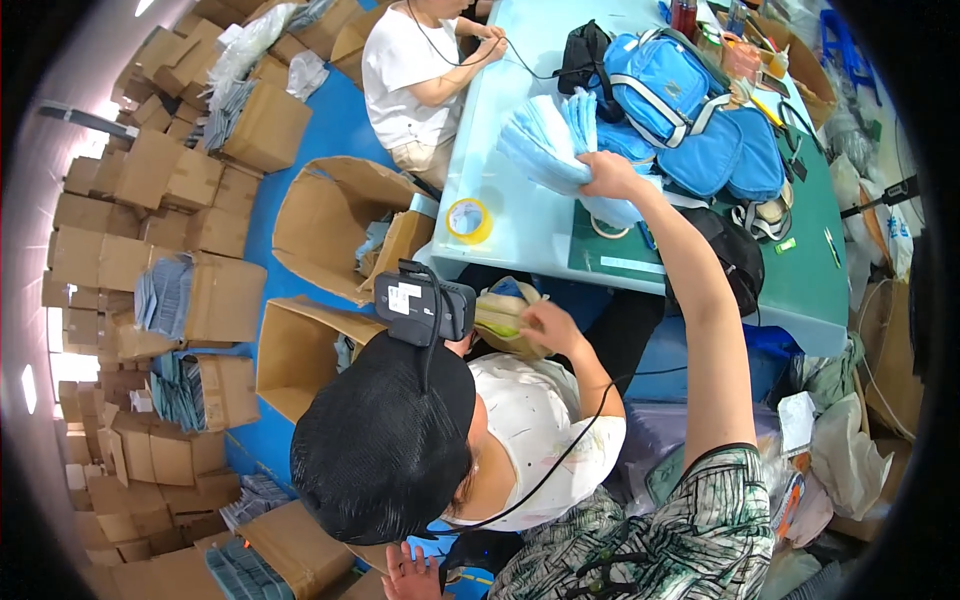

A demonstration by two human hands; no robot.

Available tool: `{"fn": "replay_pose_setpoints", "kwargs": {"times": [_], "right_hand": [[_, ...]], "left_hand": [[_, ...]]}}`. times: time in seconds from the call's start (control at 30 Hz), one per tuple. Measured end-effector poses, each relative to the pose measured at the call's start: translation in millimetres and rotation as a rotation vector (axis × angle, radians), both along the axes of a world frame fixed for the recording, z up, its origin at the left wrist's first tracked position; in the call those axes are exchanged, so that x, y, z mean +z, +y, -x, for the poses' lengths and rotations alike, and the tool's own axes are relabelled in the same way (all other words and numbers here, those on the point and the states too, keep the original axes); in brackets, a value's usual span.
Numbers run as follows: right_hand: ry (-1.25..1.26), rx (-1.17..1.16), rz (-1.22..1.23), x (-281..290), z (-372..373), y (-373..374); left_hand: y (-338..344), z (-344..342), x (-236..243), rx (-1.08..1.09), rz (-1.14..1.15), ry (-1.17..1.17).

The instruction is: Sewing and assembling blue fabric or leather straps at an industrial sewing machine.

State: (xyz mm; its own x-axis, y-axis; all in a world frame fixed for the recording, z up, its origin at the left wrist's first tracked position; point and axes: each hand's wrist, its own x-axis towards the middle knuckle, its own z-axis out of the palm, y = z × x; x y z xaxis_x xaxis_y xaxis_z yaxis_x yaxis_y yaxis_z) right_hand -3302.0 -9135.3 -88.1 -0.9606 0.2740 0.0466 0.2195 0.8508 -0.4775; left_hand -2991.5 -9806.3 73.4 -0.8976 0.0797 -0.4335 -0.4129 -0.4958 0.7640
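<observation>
My right hand (610,176) is closed on a bundle of soft, folded light-blue sheets (545,145), held over the far tabletop at arm's length. Down at the lower edge, my left hand (412,574) holds nothing, its fingers apart, beside a co-worker's back. Close to the right hand lie blue bags (655,85) and flat blue fabric pieces (705,155) with straps. A yellow tape roll (468,220) rests on the table left of the bundle. Whether the sheets touch the table I cannot tell.
A seated co-worker in a black cap (385,440), wearing a head camera (425,308), sits between me and the table (475,165), a hand near a beige pouch (508,315). Another person (415,75) is at the far side. Open cardboard boxes (340,220) stand left; black bags (725,255) lie right.
</observation>
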Motion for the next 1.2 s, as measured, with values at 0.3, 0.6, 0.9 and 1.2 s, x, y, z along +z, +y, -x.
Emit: {"fn": "replay_pose_setpoints", "kwargs": {"times": [0.3, 0.6, 0.9, 1.2], "right_hand": [[-0.298, 0.005, -0.323, -74.5, 39.4, 8.1], [-0.239, -0.160, -0.413, -90.5, 34.9, 10.9], [0.133, -0.169, -0.288, -40.6, -9.4, -21.6], [0.645, -0.693, -0.364, -23.9, -208.1, -85.4]], "left_hand": [[3.5, -5.3, -6.8, 0.049, -0.240, -0.030], [3.1, 12.0, 21.5, -0.054, -0.226, 0.155], [-22.1, -18.3, 13.3, 0.145, 0.062, 0.056], [-58.1, -54.8, 14.0, 0.213, -0.267, 0.232]]}}
